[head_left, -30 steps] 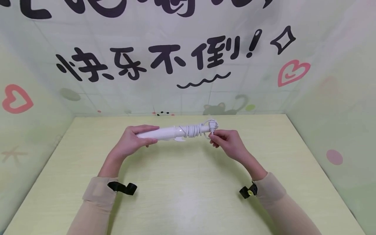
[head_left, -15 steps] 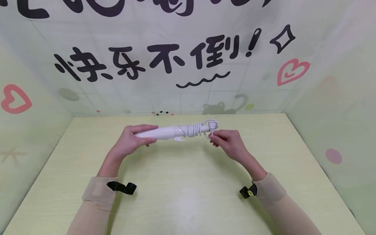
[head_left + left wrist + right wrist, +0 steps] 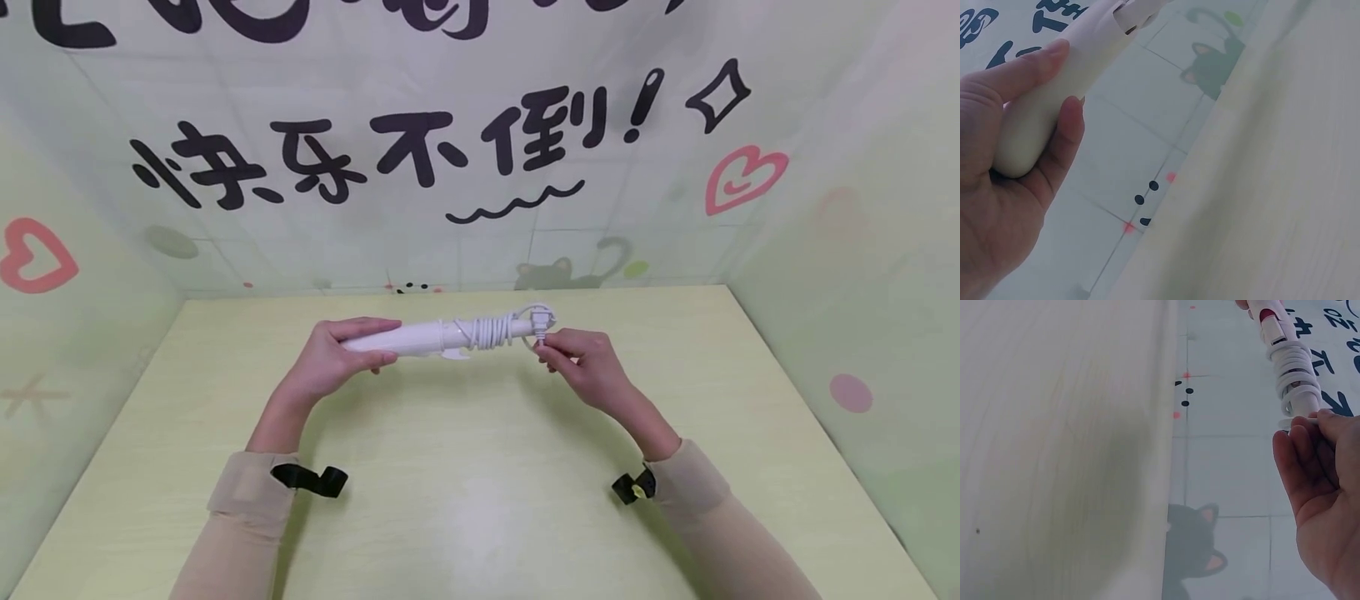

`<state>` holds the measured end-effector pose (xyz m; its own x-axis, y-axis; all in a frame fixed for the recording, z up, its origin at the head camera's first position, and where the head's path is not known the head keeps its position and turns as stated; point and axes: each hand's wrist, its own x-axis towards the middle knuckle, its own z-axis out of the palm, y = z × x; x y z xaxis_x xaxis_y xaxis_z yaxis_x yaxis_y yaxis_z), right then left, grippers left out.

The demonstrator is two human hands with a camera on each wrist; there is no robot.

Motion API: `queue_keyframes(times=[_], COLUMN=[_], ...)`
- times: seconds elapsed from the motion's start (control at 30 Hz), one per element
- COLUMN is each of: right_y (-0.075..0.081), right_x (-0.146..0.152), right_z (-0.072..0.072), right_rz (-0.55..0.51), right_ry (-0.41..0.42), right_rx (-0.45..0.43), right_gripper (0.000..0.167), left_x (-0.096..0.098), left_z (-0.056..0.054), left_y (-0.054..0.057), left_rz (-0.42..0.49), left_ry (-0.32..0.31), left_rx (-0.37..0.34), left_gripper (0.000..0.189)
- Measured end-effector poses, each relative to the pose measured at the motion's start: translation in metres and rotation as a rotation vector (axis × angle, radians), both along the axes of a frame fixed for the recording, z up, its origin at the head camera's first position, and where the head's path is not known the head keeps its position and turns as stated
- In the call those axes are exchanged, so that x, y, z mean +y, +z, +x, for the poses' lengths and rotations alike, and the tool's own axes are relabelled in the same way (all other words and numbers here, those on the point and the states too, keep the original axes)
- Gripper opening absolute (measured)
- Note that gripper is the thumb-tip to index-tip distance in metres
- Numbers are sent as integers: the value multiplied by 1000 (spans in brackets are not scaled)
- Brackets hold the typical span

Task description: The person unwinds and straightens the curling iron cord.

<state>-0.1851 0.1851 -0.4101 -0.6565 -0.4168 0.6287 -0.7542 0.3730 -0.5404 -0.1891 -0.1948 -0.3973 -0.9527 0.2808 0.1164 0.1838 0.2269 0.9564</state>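
A white wand-shaped electric appliance (image 3: 405,338), much like a curling iron, is held level over the table, with a small fin-like lever on its near side. My left hand (image 3: 330,358) grips its thick, rounded end; the left wrist view shows the fingers (image 3: 1071,125) wrapped around the smooth body. A white power cord (image 3: 492,332) is wound in several tight coils around the slimmer right part. At the right tip the plug (image 3: 540,320) points up, away from me. My right hand (image 3: 588,367) pinches the cord right below the plug between thumb and fingertips.
Beneath the hands lies a pale wood-grain table (image 3: 472,467). Printed walls enclose it at the back (image 3: 360,250) and on both sides. A black wrist camera (image 3: 311,479) is strapped to the left sleeve, another black camera (image 3: 633,487) to the right.
Both hands keep their hold on the appliance and the cord, practically still. Only the head view has shifted slightly.
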Motion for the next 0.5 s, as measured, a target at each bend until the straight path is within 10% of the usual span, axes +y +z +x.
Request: queue_keyframes(times=[0.5], right_y=[-1], right_x=[12], right_z=[-6], right_rz=[90], right_ry=[34], right_rx=[249], right_gripper=[21], left_x=[-2], left_z=[-3], left_y=[-3], left_rz=[-33], left_ry=[46], left_rx=[28], left_gripper=[46])
